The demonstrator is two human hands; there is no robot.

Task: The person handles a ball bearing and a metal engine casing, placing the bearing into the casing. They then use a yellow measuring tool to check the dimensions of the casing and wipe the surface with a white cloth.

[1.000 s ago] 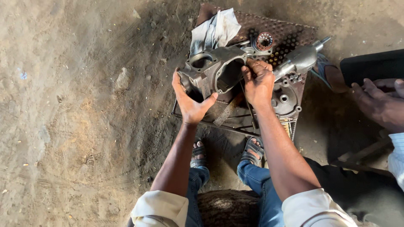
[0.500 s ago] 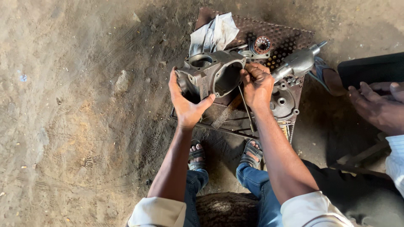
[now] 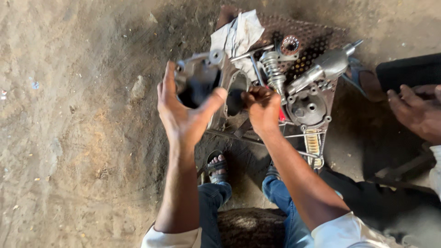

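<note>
The grey cast-metal engine casing (image 3: 206, 87) is lifted above the perforated metal tray (image 3: 317, 36). The left hand (image 3: 181, 112) grips its near side, fingers spread; the right hand (image 3: 262, 108) is closed on its inner edge.

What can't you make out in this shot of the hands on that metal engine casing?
- Head view: the right hand is closed at the metal casing; its fingers hide whatever it grips.
- The left hand covers the casing's near side.
- Another person's hand is cut off by the right edge.
- The casing is motion-blurred, so fine detail is lost.
</note>
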